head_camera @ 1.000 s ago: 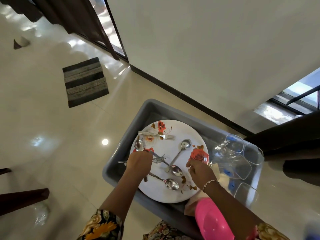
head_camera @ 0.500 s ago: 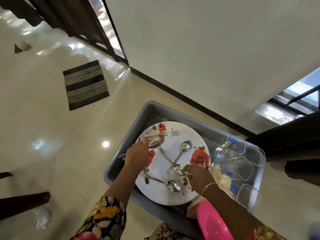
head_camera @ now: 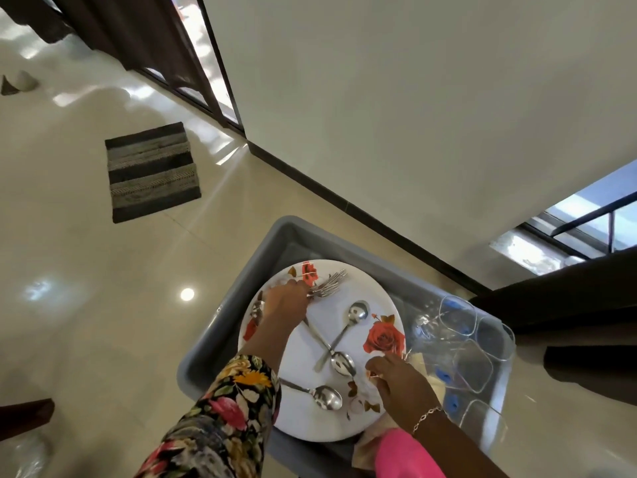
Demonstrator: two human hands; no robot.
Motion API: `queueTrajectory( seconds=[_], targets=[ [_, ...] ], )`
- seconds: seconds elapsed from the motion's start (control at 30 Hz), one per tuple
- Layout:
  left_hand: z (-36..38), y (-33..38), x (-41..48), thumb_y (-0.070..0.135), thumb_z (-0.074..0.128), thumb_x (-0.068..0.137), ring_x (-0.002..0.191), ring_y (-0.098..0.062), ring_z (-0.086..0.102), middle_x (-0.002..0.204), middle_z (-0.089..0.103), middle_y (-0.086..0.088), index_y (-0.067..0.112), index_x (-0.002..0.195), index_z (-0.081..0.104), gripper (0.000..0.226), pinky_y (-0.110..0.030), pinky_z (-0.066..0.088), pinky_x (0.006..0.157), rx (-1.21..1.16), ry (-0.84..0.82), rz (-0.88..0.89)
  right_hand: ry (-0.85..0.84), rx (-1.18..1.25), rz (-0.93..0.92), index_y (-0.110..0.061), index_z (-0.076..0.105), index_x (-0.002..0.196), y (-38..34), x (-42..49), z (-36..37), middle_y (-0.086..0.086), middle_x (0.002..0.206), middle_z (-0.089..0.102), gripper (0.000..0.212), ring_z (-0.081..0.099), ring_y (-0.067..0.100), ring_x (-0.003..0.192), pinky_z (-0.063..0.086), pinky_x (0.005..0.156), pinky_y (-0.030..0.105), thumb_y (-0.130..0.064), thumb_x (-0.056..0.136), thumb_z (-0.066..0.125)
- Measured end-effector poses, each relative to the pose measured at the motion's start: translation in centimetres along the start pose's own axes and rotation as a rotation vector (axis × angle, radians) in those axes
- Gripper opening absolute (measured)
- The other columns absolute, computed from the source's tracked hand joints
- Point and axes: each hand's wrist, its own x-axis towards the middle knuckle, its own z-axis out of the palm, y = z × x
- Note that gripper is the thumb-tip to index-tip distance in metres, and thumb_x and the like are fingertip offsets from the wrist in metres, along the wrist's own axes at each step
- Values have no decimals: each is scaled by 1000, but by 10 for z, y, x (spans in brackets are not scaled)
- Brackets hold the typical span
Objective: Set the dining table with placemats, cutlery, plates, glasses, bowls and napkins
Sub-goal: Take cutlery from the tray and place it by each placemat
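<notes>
The left arm wears a long sleeve (head_camera: pixel 220 419) of dark cloth printed with large flowers in yellow, pink, cream and orange, with pale leaves between them; it ends partway along the forearm. The left hand (head_camera: pixel 286 301) is bare. A thin silvery chain bracelet (head_camera: pixel 426 416) circles the wrist above the bare right hand (head_camera: pixel 396 381).

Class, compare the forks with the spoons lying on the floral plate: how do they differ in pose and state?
The forks are bunched, gripped by the left hand; the spoons lie loose on the plate. The forks point one way together; two spoons cross. Both are shiny metal.
</notes>
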Motion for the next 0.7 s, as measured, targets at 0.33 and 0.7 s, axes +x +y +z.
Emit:
queueTrajectory(
  seconds=[0.33, 0.7],
  targets=[
    [-9, 2, -58, 17, 42, 98, 120, -23, 52, 132, 53, -6, 19, 136, 39, 39, -32, 46, 98, -258, 131, -128, 80, 142, -27, -15, 61, 113, -3, -19, -12, 2, 113, 61, 28, 59, 19, 100, 40, 81, 20, -17, 92, 43],
    [-32, 41, -313, 10, 56, 92, 37, -4, 37, 59, 64, -2, 7, 81, 57, 11, -14, 25, 35, -1671, 156, -138, 89, 835, -130, -16, 57, 92, -97, -86, -58, 3, 83, 62, 14, 58, 13, 72, 45, 58, 21, -16, 97, 44]
  ],
)
